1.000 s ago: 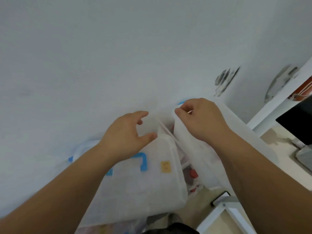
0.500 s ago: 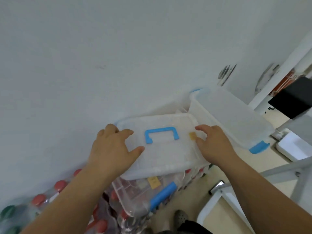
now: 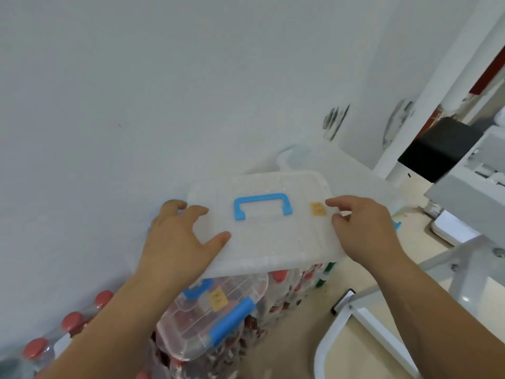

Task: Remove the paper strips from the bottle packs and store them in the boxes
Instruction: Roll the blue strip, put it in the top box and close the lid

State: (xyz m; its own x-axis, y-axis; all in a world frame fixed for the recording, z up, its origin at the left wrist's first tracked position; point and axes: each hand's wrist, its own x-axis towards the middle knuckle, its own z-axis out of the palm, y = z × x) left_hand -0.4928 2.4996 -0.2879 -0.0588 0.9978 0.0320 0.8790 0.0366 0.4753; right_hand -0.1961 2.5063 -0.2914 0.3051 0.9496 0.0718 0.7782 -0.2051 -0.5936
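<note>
Nearest on the left, bottle packs (image 3: 71,322) with red caps lie along the wall, with a closed clear box (image 3: 218,313) resting on them. Above it, the left hand (image 3: 177,242) and right hand (image 3: 366,231) grip a translucent lid (image 3: 273,239) by its ends, fingers spread and curled over the edges. Beyond stands a second box (image 3: 352,173).

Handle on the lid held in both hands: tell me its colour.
Blue handle, set on a translucent white lid; the head view shows it plainly.

Lid (image 3: 273,236) frosted translucent plastic; handle (image 3: 262,205) glossy blue.
</note>
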